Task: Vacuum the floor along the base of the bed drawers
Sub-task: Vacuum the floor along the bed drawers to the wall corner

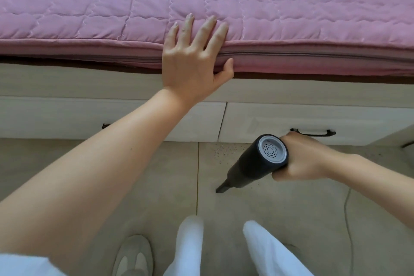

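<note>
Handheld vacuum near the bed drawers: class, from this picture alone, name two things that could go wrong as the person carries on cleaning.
1. The vacuum nozzle sits on the tile well short of the speckled debris by the drawer base, so that strip may be missed.
2. A thin cord trails on the floor beside the right hand; it could snag or get sucked in.
3. The left hand leans on the soft mattress edge, which may give way.
</note>
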